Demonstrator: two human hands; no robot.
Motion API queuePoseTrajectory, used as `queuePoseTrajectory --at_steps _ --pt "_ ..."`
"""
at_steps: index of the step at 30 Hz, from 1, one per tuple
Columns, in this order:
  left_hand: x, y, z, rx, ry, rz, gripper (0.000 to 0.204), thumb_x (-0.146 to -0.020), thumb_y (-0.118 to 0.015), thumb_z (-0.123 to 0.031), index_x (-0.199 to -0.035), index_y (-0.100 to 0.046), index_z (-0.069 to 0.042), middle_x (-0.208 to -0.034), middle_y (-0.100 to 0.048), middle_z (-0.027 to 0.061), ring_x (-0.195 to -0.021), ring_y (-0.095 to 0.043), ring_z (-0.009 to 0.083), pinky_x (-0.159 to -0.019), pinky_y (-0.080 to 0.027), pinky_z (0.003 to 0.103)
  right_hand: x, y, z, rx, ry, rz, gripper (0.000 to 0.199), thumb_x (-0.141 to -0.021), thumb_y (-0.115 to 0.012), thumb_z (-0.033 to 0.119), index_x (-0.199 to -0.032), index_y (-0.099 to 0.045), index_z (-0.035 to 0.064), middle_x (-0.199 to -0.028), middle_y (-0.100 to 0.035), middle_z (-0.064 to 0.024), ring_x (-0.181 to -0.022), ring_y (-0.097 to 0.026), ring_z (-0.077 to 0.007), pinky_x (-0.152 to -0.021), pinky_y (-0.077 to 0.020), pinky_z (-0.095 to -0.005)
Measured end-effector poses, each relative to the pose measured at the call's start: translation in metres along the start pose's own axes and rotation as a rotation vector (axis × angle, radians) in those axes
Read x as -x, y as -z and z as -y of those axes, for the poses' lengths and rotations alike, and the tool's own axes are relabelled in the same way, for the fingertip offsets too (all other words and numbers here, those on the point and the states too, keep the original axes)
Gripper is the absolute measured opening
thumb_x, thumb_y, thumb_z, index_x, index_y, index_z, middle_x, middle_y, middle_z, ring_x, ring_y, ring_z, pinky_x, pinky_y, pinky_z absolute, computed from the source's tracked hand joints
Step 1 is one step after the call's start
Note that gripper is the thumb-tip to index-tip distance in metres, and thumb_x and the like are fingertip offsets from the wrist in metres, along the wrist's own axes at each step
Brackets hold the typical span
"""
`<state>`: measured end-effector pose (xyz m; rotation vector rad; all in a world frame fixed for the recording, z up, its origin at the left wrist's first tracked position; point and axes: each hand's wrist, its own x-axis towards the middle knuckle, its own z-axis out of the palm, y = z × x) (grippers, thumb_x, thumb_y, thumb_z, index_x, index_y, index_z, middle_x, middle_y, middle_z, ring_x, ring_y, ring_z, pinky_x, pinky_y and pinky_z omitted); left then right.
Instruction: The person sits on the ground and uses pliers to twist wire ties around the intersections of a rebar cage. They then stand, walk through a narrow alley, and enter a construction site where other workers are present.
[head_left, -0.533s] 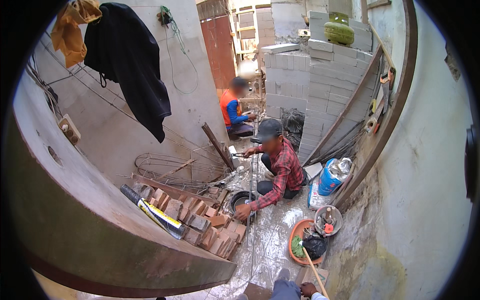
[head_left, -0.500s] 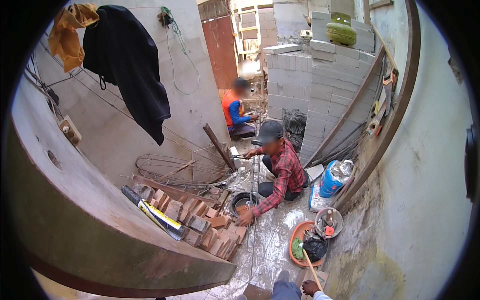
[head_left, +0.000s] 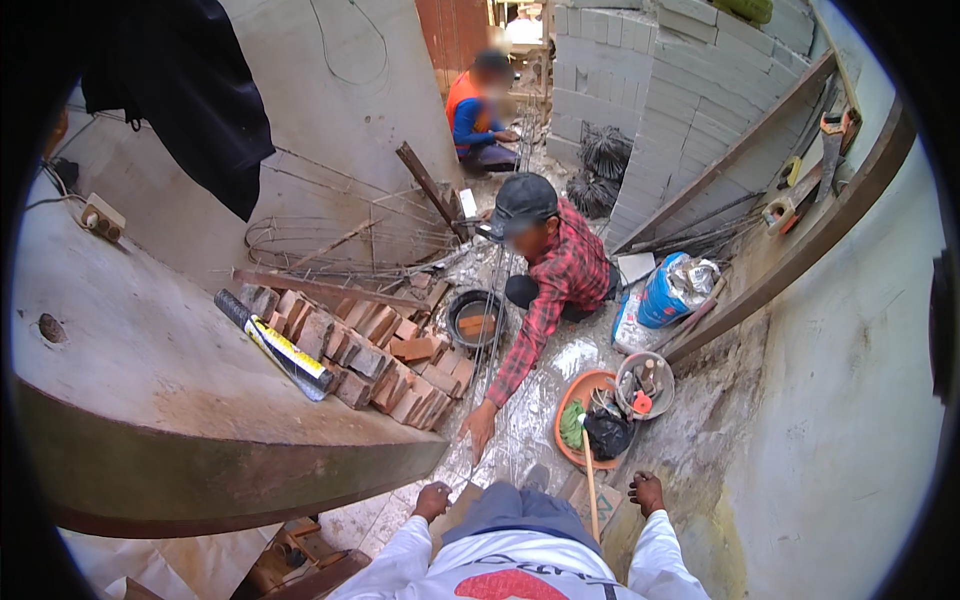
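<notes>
I see my right hand (head_left: 648, 492) empty, fingers curled loosely, beside a wooden handle (head_left: 590, 485) just to their left, long axis running away from me; left hand (head_left: 433, 500) farther, grip can't tell.

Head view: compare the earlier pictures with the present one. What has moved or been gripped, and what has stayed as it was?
The view has tipped downward, so the person's left hand and right hand and white sleeves now show fully at the lower edge. Both hands rest empty, as before. The co-worker in the red checked shirt still crouches, reaching down beside the bricks. The orange basin has not moved.
</notes>
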<state>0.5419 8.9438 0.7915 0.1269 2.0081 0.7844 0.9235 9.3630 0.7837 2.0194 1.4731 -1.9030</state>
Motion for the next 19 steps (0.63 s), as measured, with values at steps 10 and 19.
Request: queuePoseTrajectory --at_steps 10,19 --pt "0.013 0.033 -0.110 -0.367 0.072 0.062 0.021 -0.086 -0.060 -0.021 -0.095 -0.072 -0.007 -0.098 -0.070 0.0189 -0.093 -0.066 0.0357 -0.084 -0.051 0.042 0.041 -0.001 -0.044 -0.053 -0.177 0.011 0.028 -0.096 -0.053 0.021 -0.120 -0.058 0.0056 -0.086 -0.064 -0.0081 -0.062 -0.061 -0.0180 -0.051 -0.0484 -0.0320" --pt "0.031 0.088 0.076 -1.258 -0.276 0.749 0.021 -0.081 -0.065 -0.029 -0.092 -0.073 -0.013 -0.091 -0.071 0.0113 -0.080 -0.068 0.0269 -0.068 -0.052 0.042 -0.008 -0.027 -0.032 0.067 -0.304 0.093 0.025 -0.098 -0.052 0.026 -0.112 -0.060 0.0074 -0.085 -0.065 -0.0078 -0.064 -0.060 -0.0194 -0.054 -0.0491 -0.0338"
